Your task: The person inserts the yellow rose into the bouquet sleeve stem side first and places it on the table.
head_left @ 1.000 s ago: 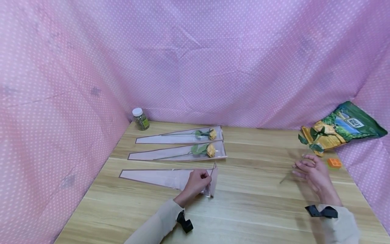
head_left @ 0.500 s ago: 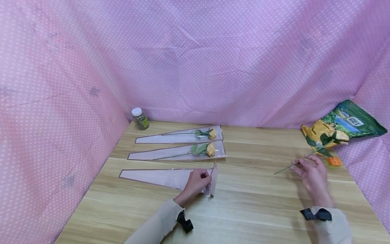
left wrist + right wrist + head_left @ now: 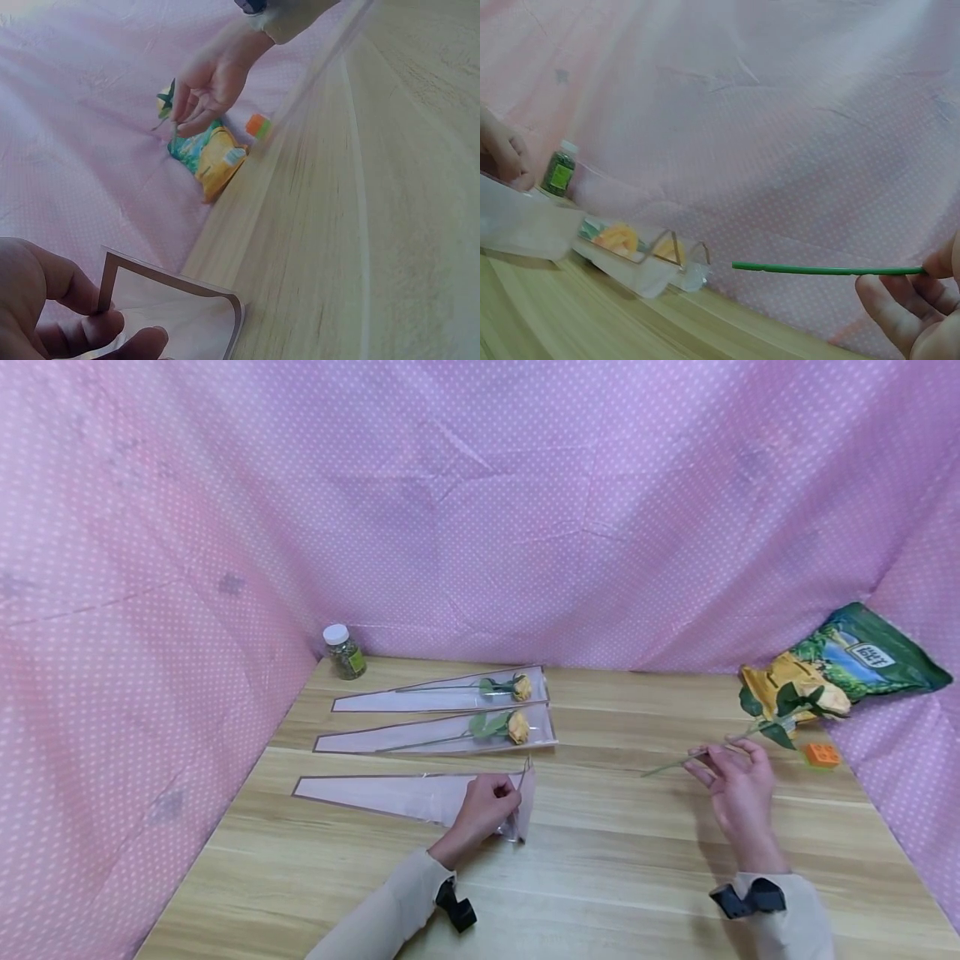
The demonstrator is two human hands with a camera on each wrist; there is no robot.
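My left hand (image 3: 483,810) pinches the wide right end of a tapered flower sleeve (image 3: 390,795), clear with a dark-edged border. In the left wrist view the sleeve's mouth (image 3: 169,289) stands apart from the table, its upper edge between finger and thumb. My right hand (image 3: 738,789) holds a yellow rose (image 3: 831,699) by its stem, raised above the table. The bloom points right and the bare green stem (image 3: 817,268) points left towards the sleeve. Behind the held sleeve lie two more sleeves (image 3: 352,743), each with a yellow rose in it.
A jar with a white lid (image 3: 345,653) stands at the back left corner. At the right edge lie a green and yellow bag (image 3: 862,652) and an orange toy block (image 3: 822,756). Pink dotted cloth (image 3: 480,527) hangs around the wooden table (image 3: 615,877).
My right hand has moved left with the rose, and its stem has levelled out, with the tip further left. My left hand has stayed at the sleeve.
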